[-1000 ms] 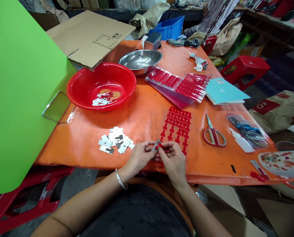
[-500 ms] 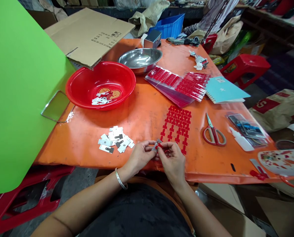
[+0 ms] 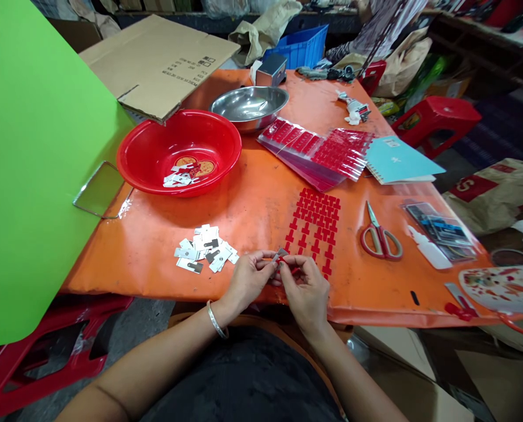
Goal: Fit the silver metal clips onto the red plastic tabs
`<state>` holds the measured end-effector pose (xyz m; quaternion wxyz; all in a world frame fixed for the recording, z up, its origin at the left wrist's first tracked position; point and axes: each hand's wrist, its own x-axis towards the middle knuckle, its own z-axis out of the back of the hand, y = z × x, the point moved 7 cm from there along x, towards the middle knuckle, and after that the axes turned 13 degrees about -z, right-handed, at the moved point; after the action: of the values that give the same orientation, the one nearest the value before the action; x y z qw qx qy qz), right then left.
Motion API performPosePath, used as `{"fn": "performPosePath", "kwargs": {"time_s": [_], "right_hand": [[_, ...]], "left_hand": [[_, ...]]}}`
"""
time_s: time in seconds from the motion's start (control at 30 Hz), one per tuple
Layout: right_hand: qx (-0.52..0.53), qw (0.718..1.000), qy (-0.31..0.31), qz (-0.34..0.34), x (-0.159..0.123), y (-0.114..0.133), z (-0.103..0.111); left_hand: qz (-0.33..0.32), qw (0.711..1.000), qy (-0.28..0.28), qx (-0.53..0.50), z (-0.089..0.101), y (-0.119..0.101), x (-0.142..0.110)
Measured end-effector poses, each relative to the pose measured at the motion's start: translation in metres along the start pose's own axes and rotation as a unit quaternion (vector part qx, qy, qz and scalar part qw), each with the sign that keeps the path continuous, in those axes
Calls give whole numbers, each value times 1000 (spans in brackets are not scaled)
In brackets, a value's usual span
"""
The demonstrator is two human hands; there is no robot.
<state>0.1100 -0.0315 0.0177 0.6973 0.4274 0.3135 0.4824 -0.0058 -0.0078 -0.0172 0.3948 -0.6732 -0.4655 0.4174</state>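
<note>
Near the table's front edge, my left hand pinches a small flat metal plate between thumb and fingers. My right hand meets it there, its thumb and fingers closed on a small red piece against the plate. The fingers hide most of both parts. To the left lies a loose pile of small white and grey metal plates. Just beyond my right hand, rows of red T-shaped stickers lie on the orange table.
A red basin holds several similar plates, beside a steel bowl. Plastic-wrapped red sheets and a blue notebook lie farther back. Scissors and a white bottle are at right. A green panel stands at left.
My hands stay in nearly the same place. My right fingers have shifted slightly over the red piece, less of which now shows on the plate.
</note>
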Motion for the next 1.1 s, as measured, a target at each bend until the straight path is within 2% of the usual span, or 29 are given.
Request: {"fn": "performPosePath", "kwargs": {"time_s": [0.13, 0.2, 0.4, 0.97, 1.1], "right_hand": [[-20, 997, -31, 70, -1, 15, 9], [-24, 995, -50, 84, 2, 19, 14], [9, 1000, -8, 27, 19, 13, 16], [74, 995, 15, -65, 19, 0, 10], [137, 985, 12, -106, 20, -10, 9]], "left_hand": [[-4, 1000, -2, -1, -1, -3, -1], [-1, 1000, 2, 0, -3, -5, -2], [3, 1000, 5, -7, -8, -6, -3], [-1, 1000, 9, -9, -12, -7, -7], [-7, 1000, 10, -11, -12, -7, -9]]}}
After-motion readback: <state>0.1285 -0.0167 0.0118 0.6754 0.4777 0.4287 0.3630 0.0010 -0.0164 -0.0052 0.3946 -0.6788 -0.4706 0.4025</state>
